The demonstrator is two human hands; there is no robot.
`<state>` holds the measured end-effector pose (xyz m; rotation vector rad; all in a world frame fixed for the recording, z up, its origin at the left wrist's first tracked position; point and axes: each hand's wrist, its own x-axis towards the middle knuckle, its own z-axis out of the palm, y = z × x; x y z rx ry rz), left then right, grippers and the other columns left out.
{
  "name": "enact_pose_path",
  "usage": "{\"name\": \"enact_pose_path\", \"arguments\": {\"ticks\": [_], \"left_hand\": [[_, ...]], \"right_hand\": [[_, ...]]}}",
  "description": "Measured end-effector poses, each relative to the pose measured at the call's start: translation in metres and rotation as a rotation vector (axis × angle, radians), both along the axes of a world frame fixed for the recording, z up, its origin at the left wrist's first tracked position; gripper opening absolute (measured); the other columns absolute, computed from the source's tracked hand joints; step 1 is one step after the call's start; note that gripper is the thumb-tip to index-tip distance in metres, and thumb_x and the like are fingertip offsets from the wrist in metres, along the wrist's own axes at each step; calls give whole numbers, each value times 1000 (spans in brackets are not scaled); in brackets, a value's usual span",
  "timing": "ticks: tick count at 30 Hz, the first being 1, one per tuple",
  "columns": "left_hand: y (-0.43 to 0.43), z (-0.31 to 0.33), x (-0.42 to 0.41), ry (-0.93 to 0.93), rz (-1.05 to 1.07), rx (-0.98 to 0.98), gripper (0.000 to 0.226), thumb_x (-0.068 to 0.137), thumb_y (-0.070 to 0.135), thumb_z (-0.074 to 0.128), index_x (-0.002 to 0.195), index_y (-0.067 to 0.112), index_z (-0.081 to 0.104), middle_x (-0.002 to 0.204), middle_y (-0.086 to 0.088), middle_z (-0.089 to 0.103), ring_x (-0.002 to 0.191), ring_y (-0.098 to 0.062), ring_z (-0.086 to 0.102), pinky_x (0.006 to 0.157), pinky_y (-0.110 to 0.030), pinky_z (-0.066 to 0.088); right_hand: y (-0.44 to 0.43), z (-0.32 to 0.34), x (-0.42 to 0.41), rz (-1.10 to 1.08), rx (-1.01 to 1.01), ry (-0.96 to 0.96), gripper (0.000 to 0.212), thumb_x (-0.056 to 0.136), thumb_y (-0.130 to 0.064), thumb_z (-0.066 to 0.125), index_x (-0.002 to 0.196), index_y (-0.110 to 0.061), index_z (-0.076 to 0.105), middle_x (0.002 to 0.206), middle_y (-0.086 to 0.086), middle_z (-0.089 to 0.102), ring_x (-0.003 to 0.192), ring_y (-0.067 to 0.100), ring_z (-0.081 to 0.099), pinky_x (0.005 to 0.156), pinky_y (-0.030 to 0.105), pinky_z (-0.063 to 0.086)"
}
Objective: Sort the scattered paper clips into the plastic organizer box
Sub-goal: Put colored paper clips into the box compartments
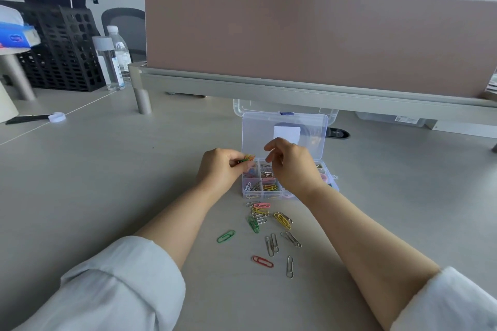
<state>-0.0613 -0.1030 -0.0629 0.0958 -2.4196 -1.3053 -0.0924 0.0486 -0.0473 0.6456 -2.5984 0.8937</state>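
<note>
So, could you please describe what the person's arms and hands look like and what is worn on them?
Both hands, the left hand and the right hand, are bare, with no gloves, rings or watch visible. The forearms are uncovered: the pale blue-grey shirt sleeves are rolled up in loose folds near the elbows.

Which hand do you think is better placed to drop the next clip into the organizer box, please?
Probably the right hand: it hovers directly over the organizer box compartments, fingers loosely curled, seemingly empty. The left hand sits beside the box, pinching a small bunch of coloured clips.
</note>
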Motion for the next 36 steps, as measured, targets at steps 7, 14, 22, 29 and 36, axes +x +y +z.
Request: {"name": "enact_pose_path", "arguments": {"ticks": [7, 14, 22, 29, 36], "left_hand": [[3, 2, 3, 7, -62, -76, 26, 78, 10, 70, 104, 9, 70, 93, -11, 73, 76, -15, 62, 68, -13, 45], [1, -3, -1, 3, -65, -48, 26, 77, 3, 64, 101, 12, 70, 80, 0, 68, 54, 9, 56, 56, 5, 40], [3, -1, 2, -43, -140, 41, 32, 87, 0, 47, 109, 13, 66, 92, 2, 68, 77, -5, 62, 66, 0, 45], [2, 2, 13, 21, -82, -60, 25, 86, -3, 47, 96, 8, 68, 84, 4, 60, 67, 1, 52, 56, 4, 36], [-11, 13, 46, -106, -129, -454, 11, 76, 14, 60, 70, 23, 56, 64, 10, 53, 64, -16, 51, 66, -26, 45]], "right_hand": [[1, -1, 3, -13, -10, 47, 30, 87, 0, 40, 109, -6, 59, 89, 13, 73, 85, 31, 64, 72, 40, 54], [0, -4, 1, 3, -21, 80, 28, 87, -1, 41, 108, -5, 59, 86, 13, 73, 83, 33, 63, 71, 45, 54], [1, -1, 2, 5, -31, 83, 30, 87, 0, 40, 110, -6, 58, 88, 13, 72, 84, 32, 63, 71, 44, 54], [7, 6, 10, 47, -28, 64, 26, 87, -1, 42, 103, -5, 63, 88, 14, 72, 79, 32, 64, 72, 41, 55], [41, 21, 36, 180, 263, -219, 14, 84, -12, 59, 80, -2, 67, 62, 1, 58, 51, 11, 50, 53, 20, 41]]}}
